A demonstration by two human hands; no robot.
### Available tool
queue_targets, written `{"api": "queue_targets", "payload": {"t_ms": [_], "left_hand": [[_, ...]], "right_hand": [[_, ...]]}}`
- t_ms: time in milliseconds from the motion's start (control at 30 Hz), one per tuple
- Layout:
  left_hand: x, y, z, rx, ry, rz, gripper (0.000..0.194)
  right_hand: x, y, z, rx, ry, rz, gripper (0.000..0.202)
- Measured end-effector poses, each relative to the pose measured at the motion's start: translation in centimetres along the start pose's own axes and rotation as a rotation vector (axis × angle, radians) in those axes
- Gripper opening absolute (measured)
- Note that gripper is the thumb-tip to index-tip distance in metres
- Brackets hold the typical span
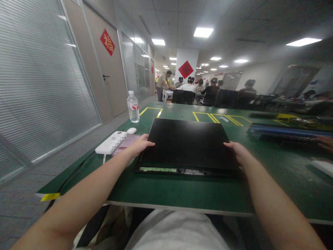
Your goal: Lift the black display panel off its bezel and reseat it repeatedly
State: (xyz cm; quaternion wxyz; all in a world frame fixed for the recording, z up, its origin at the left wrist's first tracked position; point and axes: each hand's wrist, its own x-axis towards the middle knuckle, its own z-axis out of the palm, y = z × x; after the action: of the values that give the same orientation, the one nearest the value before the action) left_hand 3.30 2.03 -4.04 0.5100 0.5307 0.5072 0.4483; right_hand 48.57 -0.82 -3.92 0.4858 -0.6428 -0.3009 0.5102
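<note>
A flat black display panel point(186, 142) lies in front of me over a dark frame. Along its near edge a strip of green circuit board point(158, 169) shows in the frame. My left hand point(141, 144) grips the panel's left edge, thumb on top and fingers at the side. Opposite it, my right hand point(238, 152) holds the right edge, with the thumb on the black face. The fingers of my right hand are mostly hidden behind the thumb and palm. Whether the panel touches the frame all along cannot be made out.
On the green table point(177, 194), a water bottle point(133, 107), a white power bank point(110, 143), a white mouse point(131, 131) and a pinkish notebook point(126, 144) stand at left. Blurred long parts point(288, 130) and another person's hand point(326, 142) are at right. Several people sit farther back.
</note>
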Motion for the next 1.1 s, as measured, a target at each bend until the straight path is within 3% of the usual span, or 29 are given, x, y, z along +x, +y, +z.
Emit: {"api": "queue_targets", "payload": {"t_ms": [700,800,1100], "left_hand": [[-1.2,0.2,0.9,-0.152,0.036,0.054,0.050],[-1.6,0.3,1.0,-0.108,0.049,0.096,0.043],[-1.4,-0.5,0.9,-0.174,0.101,0.107,0.053]], "right_hand": [[-0.4,0.7,0.3,0.095,0.007,-0.048,0.041],[-0.2,0.9,0.3,0.097,0.019,-0.049,0.038],[0.8,1.9,0.0,0.002,0.067,-0.133,0.026]]}}
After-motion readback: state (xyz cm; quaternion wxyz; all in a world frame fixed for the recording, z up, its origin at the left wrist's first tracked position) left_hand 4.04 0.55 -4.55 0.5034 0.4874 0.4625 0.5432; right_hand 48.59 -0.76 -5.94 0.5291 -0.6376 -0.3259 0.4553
